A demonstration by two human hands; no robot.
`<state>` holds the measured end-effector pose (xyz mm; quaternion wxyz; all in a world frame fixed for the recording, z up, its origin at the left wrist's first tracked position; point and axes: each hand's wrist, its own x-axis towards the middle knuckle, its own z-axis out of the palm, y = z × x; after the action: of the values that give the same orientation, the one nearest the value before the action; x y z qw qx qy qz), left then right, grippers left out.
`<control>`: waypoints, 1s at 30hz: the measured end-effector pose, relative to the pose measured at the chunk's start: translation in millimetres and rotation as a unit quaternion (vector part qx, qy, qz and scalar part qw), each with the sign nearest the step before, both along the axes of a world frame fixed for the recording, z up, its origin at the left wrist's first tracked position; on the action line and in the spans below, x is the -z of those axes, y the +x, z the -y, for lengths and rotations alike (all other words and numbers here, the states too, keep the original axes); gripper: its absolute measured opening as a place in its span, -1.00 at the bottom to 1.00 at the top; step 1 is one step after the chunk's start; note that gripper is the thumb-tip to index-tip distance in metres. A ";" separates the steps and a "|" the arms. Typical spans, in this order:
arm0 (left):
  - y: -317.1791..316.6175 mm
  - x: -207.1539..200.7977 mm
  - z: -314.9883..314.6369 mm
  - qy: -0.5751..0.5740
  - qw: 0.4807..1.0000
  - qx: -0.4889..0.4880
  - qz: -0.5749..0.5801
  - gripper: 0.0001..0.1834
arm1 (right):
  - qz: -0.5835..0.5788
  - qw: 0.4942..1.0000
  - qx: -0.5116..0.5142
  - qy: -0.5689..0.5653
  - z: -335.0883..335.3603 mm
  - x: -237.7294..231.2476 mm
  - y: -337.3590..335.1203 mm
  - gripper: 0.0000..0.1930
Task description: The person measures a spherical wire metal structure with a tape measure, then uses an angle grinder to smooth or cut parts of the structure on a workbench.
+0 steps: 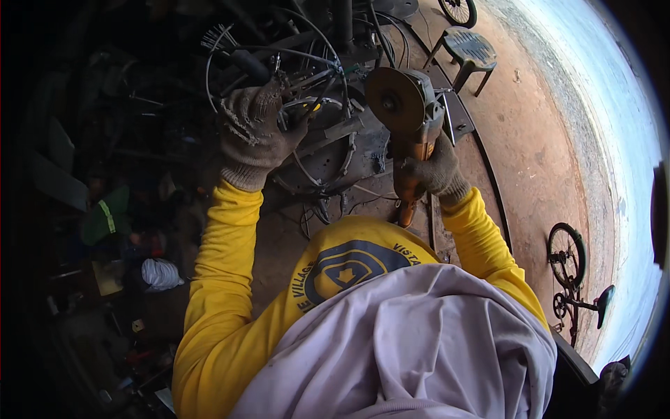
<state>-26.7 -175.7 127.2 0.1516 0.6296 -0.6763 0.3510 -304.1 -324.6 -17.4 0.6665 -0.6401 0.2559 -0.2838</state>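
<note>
My right hand (438, 166), in a worn knit work glove, is closed round the orange-and-black body of an angle grinder (419, 148). The grinder stands nearly upright, with its round disc (394, 100) at the top, facing me. My left hand (257, 129), in a frayed glove of the same kind, is raised with the thumb spread from the fingers; I see nothing in its grasp. Right beside that thumb is a ring-shaped metal frame (347, 155) with a flat bar (343, 129) across it. Just beyond the left fingers lies a dark cylindrical piece (251, 65).
Cables (401, 42) and metal parts crowd the far side of the bench. To the right are a plastic stool (471, 47) and a bicycle (574, 300) on reddish ground. Dark clutter fills the left, including a white bundle (161, 274).
</note>
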 end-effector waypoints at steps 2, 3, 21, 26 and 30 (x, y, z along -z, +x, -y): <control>-2.2 0.5 3.4 0.008 1.000 0.004 0.008 -0.22 | 0.012 1.000 0.006 0.008 2.3 1.1 1.4 -0.15; -1.8 0.2 4.3 0.011 1.000 0.007 0.010 -0.23 | 0.013 1.000 0.009 0.009 2.7 0.3 3.6 -0.15; -10.8 -0.4 16.5 0.046 0.998 0.027 0.016 -0.28 | 0.018 0.999 -0.020 0.029 4.6 -4.8 7.3 -0.24; -12.2 -1.2 17.6 0.060 0.998 0.029 0.010 -0.28 | 0.018 1.000 -0.007 0.003 7.2 3.6 8.4 -0.21; -14.0 -2.5 15.3 0.059 0.998 0.021 0.018 -0.30 | -0.015 1.000 -0.009 0.014 5.4 -2.7 9.0 -0.18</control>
<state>-40.7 -191.0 129.6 0.1097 0.6165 -0.7117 0.3184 -295.2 -330.0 -14.7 0.6741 -0.6370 0.2645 -0.2644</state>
